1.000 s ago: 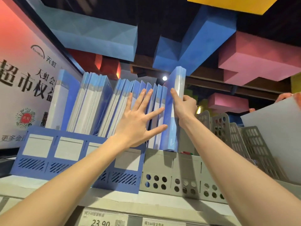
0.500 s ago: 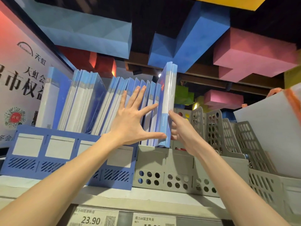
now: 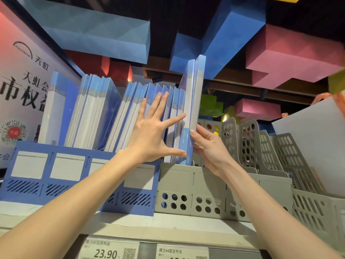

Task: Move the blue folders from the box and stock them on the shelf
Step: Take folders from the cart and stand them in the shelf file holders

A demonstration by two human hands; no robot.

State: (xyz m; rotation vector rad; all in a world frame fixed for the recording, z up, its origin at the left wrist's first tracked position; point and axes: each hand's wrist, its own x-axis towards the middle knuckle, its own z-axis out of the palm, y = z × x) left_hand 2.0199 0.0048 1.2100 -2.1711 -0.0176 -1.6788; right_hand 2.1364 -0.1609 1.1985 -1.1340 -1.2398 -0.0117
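Right hand (image 3: pixel 209 146) has slid lower and pinches two blue folders (image 3: pixel 194 94) standing proud above the grey file rack (image 3: pixel 186 184); left hand (image 3: pixel 149 139), splayed flat, restrains stocked folders (image 3: pixel 115 113). Risk: early release topples them rightward.

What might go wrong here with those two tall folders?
The two raised folders stand above the leaning row, held only low down by the right hand; they might tip toward the grey racks. That row, pressed by the left hand, may slump once released.
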